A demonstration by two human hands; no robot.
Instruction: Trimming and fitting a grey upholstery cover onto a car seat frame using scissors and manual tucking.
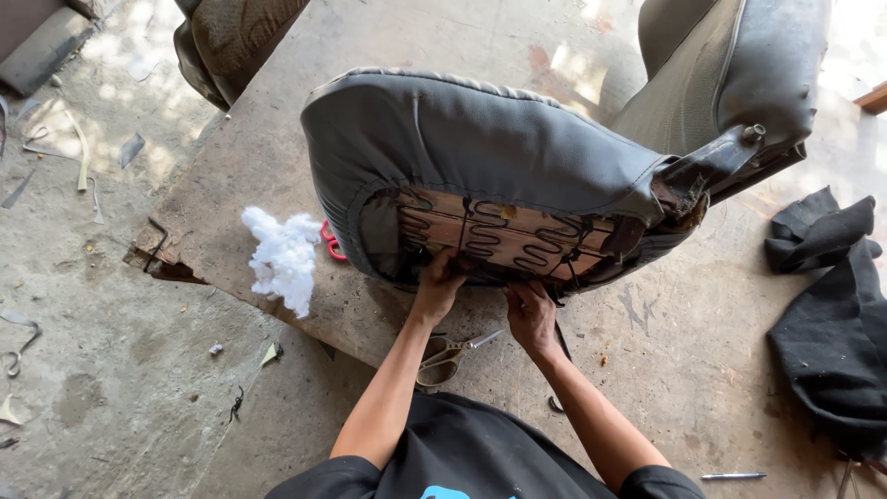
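Rough concrete floor (102,370), littered with scraps, runs around a low worn wooden board (277,166) that I work over outdoors in patchy sunlight. On the board lies a grey car seat (480,139), turned so that its underside faces me, with zigzag wire springs (504,236) showing across an opening in the cover. My left hand (437,288) has its fingers curled over the near edge of the grey cover at the lower rim of that opening, gripping the fabric. My right hand (531,314) sits just beside it, fingers bent and pressed on the same edge; how firmly it pinches the fabric I cannot tell. Between my forearms, on the board, lie scissors (448,356) with dull handles. A clump of white stuffing (282,259) rests to the left of the seat, touching a red-handled tool (330,240) that pokes out from under it. Dark cloth (832,314) is heaped at the right, and a pen (733,476) lies near my right elbow.
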